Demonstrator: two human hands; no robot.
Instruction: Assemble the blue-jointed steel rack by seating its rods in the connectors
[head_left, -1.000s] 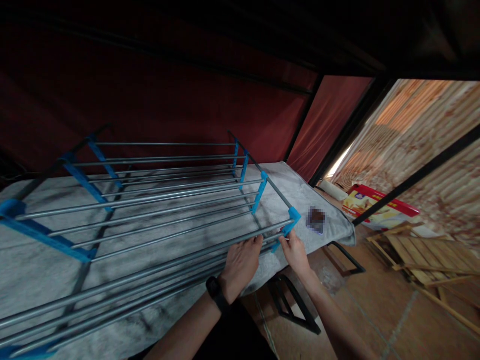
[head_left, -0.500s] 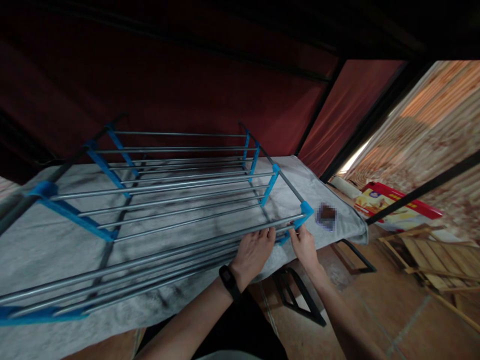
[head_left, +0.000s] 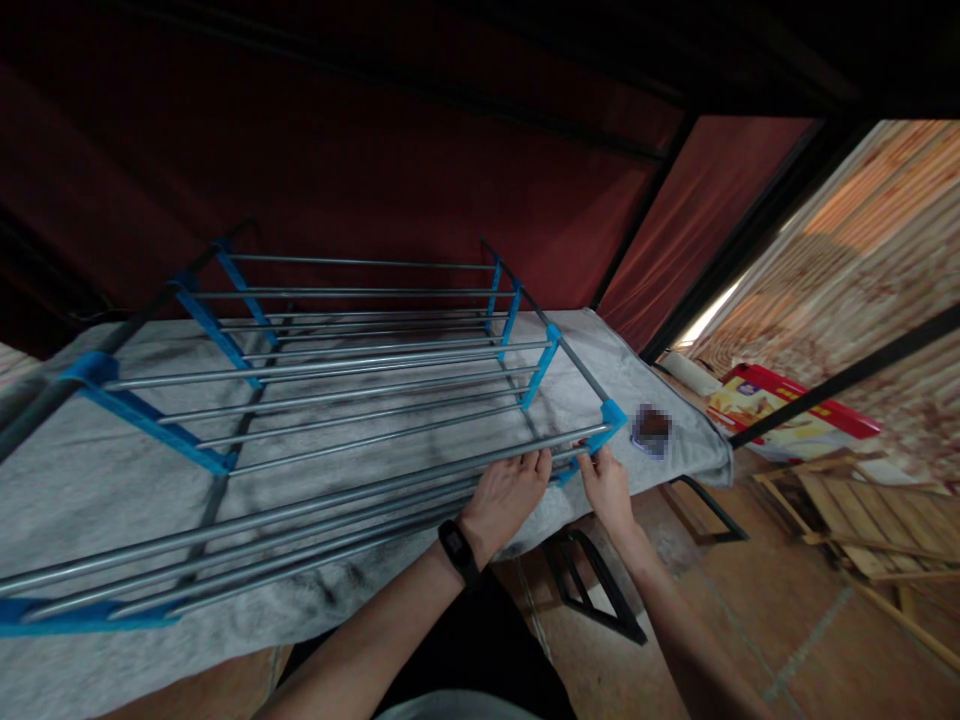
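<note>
The rack [head_left: 337, 368], built of grey metal tubes and blue brackets, occupies the left and centre of the frame. It rests on a raised surface covered with a grey cloth [head_left: 592, 365].

Left hand [head_left: 510, 500]: positioned right of centre, fingers curled over the near tubes. A black wristband [head_left: 454, 545] is fitted at the wrist. Right hand [head_left: 606, 488]: positioned just beside the left hand, fingers gripping the near tubes directly below the corner bracket [head_left: 613, 415]. The fingertips of both hands are partly hidden, so the firmness of either grip cannot be judged.

Surroundings: a pixelated small object [head_left: 651, 432] lies on the cloth, just beside the corner bracket and near the right hand. Dark red fabric [head_left: 375, 150] hangs behind the rack across the upper frame. A black diagonal bar [head_left: 847, 378] crosses the right side and obstructs part of a red-and-yellow box [head_left: 765, 400]. A pale roll [head_left: 691, 373] lies left of this box. Corrugated sheeting [head_left: 870, 230] fills the upper right.

A slatted wooden piece [head_left: 862, 515] lies at the lower right, well apart from both hands. A black metal frame [head_left: 616, 592] stands out below the cloth edge, between the two forearms.
</note>
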